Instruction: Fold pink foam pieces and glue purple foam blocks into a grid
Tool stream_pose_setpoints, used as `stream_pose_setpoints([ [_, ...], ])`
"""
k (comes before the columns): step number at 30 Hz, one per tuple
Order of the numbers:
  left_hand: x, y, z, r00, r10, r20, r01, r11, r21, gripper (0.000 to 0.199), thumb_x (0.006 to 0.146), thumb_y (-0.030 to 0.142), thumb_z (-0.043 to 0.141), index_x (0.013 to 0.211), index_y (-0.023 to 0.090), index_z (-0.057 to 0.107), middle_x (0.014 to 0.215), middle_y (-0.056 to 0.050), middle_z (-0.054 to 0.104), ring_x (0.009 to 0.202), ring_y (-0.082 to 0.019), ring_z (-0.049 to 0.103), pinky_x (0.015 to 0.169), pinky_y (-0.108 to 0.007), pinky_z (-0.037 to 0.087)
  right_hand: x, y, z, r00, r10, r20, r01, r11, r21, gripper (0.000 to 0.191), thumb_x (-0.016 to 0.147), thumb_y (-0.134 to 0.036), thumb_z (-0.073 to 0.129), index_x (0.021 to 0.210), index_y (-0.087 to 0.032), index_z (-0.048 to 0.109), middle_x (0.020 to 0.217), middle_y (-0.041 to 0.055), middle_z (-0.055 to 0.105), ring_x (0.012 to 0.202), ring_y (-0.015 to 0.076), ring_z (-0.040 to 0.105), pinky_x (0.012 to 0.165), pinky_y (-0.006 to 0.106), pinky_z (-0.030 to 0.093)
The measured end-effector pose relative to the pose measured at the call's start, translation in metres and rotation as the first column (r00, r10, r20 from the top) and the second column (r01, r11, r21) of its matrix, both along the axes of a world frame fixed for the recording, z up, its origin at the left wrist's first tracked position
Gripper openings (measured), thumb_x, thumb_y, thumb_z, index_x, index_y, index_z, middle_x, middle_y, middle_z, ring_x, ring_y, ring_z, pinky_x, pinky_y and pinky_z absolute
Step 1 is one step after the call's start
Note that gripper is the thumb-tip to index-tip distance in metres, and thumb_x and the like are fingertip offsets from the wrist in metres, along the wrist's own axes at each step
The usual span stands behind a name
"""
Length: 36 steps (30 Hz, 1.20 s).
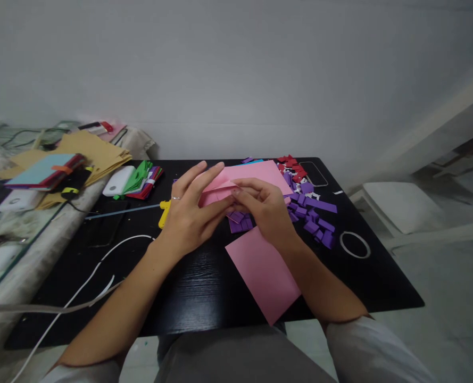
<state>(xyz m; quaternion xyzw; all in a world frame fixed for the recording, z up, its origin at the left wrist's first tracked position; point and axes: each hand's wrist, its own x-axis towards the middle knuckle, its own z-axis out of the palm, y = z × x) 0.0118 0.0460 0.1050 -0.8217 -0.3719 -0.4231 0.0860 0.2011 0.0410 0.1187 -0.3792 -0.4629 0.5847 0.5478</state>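
Note:
A folded piece of pink paper (215,196) is held between my two hands above the black table. My left hand (190,210), with a ring on one finger, grips it from the left; its thumb reaches across to the paper's near edge and the upper fingers extend over it. From the right, my right hand (265,206) pinches the paper's edge between thumb and fingers. Under my right forearm lies a flat pink sheet (262,271). Another pink sheet (260,174) lies behind my hands. Just below the held paper, purple folded pieces (240,222) show in part.
Purple strips (312,221) and red pieces (294,167) are heaped at the right, near a clear ring (355,244). A yellow glue gun (164,213) is partly behind my left hand. A white cable (96,271) crosses the table's left side, near green paper pieces (138,178).

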Motion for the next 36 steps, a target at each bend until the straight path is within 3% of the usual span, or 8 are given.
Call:
stream_pose_setpoints([
  [3,0.000,-0.005,0.005,0.997,-0.009,0.073,0.007,1.000,0.029,0.012,0.086,0.040,0.079,0.093,0.031,0.075,0.136,-0.006,0.066,0.138,-0.035,0.053,0.116,-0.059,0.044,0.001,0.003,-0.003,0.999,-0.031,0.017,0.031,0.999,0.035,0.029,0.078,-0.041,0.086,0.099,-0.023,0.075,0.084,-0.0008,0.077,0.083,0.0174,0.077,0.083,0.035,0.069],
  [6,0.002,-0.012,0.006,0.943,0.055,0.328,-0.080,0.995,0.062,0.019,0.088,0.037,0.076,0.089,0.026,0.062,0.111,-0.008,0.067,0.111,-0.029,0.066,0.099,-0.051,0.055,0.002,0.005,-0.004,0.999,-0.041,0.011,0.040,0.997,0.063,0.028,0.083,-0.040,0.083,0.104,-0.024,0.074,0.090,0.0004,0.078,0.088,0.0183,0.078,0.089,0.038,0.069],
  [9,0.007,-0.014,0.003,0.865,0.141,0.481,-0.057,0.981,-0.186,0.030,0.091,0.037,0.074,0.096,0.026,0.047,0.084,0.000,0.062,0.073,-0.018,0.065,0.069,-0.034,0.056,0.002,0.006,-0.005,0.998,-0.062,0.010,0.061,0.995,0.084,0.029,0.084,-0.039,0.081,0.108,-0.024,0.073,0.096,0.0014,0.079,0.088,0.0185,0.078,0.092,0.039,0.068],
  [12,0.011,-0.010,-0.004,0.852,0.151,0.501,0.125,0.871,-0.475,0.037,0.093,0.040,0.073,0.110,0.028,0.041,0.072,0.006,0.061,0.054,-0.013,0.062,0.050,-0.026,0.050,0.002,0.005,-0.005,0.998,-0.069,0.012,0.067,0.992,0.104,0.028,0.086,-0.037,0.079,0.109,-0.024,0.072,0.096,0.0018,0.080,0.088,0.0183,0.079,0.095,0.040,0.067],
  [15,0.016,-0.004,-0.011,0.797,0.117,0.593,0.281,0.797,-0.535,0.041,0.095,0.039,0.070,0.121,0.029,0.040,0.073,0.004,0.066,0.056,-0.016,0.068,0.052,-0.028,0.055,0.000,0.004,-0.006,0.998,-0.059,0.007,0.058,0.992,0.110,0.028,0.087,-0.038,0.079,0.108,-0.025,0.067,0.093,0.0008,0.079,0.088,0.0186,0.079,0.095,0.040,0.066],
  [22,0.022,0.001,-0.018,0.771,0.105,0.628,0.311,0.798,-0.516,0.041,0.097,0.037,0.069,0.129,0.030,0.043,0.084,0.001,0.072,0.060,-0.019,0.073,0.059,-0.036,0.064,-0.007,-0.001,-0.007,0.999,-0.019,-0.037,0.023,0.995,0.096,0.036,0.086,-0.043,0.080,0.096,-0.028,0.050,0.079,-0.0048,0.074,0.083,0.0180,0.078,0.087,0.037,0.065],
  [31,0.024,-0.001,-0.002,0.550,0.148,0.822,0.501,0.729,-0.467,0.042,0.079,0.031,0.088,0.107,0.023,0.057,0.085,0.001,0.076,0.065,-0.018,0.076,0.066,-0.034,0.067,-0.004,0.005,-0.008,0.989,-0.123,0.087,0.108,0.982,0.152,0.041,0.077,-0.050,0.087,0.088,-0.025,0.057,0.075,-0.0044,0.072,0.070,0.0167,0.076,0.073,0.033,0.066],
  [36,0.024,0.000,0.000,0.511,0.165,0.844,0.536,0.706,-0.462,0.040,0.074,0.028,0.091,0.099,0.021,0.061,0.089,0.000,0.076,0.066,-0.017,0.075,0.067,-0.033,0.068,0.000,0.005,-0.004,0.978,-0.141,0.154,0.113,0.978,0.173,0.033,0.078,-0.047,0.088,0.086,-0.022,0.068,0.073,-0.0007,0.074,0.068,0.0175,0.077,0.071,0.033,0.067],
])
